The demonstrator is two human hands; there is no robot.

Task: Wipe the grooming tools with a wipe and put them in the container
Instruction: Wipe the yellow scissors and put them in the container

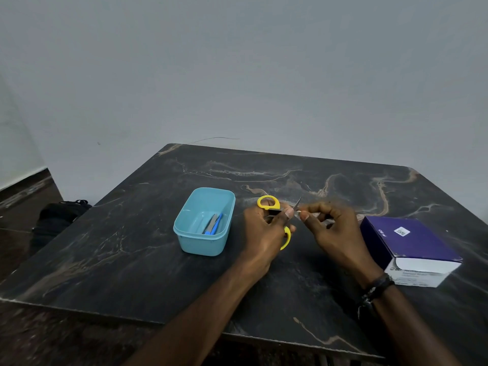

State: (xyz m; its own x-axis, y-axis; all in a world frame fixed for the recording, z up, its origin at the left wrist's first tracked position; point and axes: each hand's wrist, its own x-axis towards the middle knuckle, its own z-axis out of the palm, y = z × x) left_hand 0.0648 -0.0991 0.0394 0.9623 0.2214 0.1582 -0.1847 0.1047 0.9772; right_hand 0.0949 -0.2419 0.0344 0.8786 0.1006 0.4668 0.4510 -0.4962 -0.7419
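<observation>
My left hand [264, 231] grips small scissors [268, 202] with yellow handles, their thin metal blades pointing up and to the right. My right hand [328, 228] pinches a small pale wipe [298, 214] against the blades near their base. Both hands hover just above the dark marble table. Left of them stands a light blue plastic container [184, 233]. Inside it lie a blue-handled tool and a grey metal tool [212, 223], side by side.
A purple and white box of wipes [412, 249] lies on the table [132, 254] to the right of my right hand. A black bag [60, 215] sits on the floor beyond the table's left edge. A grey wall rises behind.
</observation>
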